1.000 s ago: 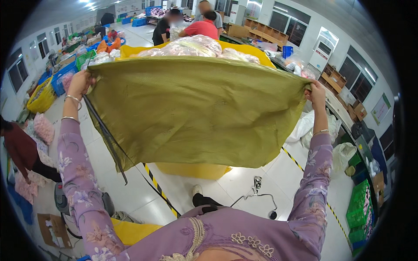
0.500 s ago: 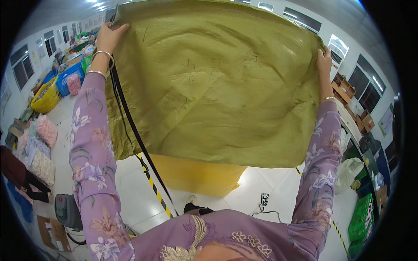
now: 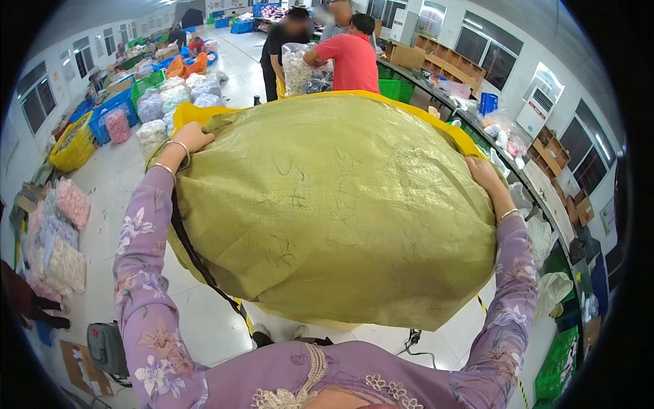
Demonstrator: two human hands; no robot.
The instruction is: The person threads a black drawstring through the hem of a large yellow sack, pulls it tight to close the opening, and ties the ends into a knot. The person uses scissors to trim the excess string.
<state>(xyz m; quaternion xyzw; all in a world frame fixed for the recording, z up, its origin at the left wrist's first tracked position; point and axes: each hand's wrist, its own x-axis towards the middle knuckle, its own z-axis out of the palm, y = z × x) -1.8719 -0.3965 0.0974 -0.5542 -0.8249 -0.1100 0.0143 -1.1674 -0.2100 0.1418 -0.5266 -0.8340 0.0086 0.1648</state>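
Observation:
A large olive-green woven sack [image 3: 334,218] with dark handwriting spreads out in front of me, its near side bulging. My left hand [image 3: 194,138] is closed on the sack's far left edge. On the far right edge, my right hand [image 3: 485,176] grips the same sack, fingers partly hidden in the fold. Behind the sack's far edge shows a yellow sheet-like rim [image 3: 453,129], which it mostly covers. A black strap [image 3: 194,255] hangs down along the sack's left side. What lies under the sack is hidden.
Several people stand beyond the sack, one in a red shirt [image 3: 351,63] around a clear bag [image 3: 298,68]. Filled bags [image 3: 65,262] and a yellow basket [image 3: 73,146] line the left. A long worktable [image 3: 545,194] runs along the right. A grey case [image 3: 105,349] stands at lower left.
Both hands have come down, lowering the sack from its raised, spread position. It now bulges over the yellow thing, and the people behind have come into sight.

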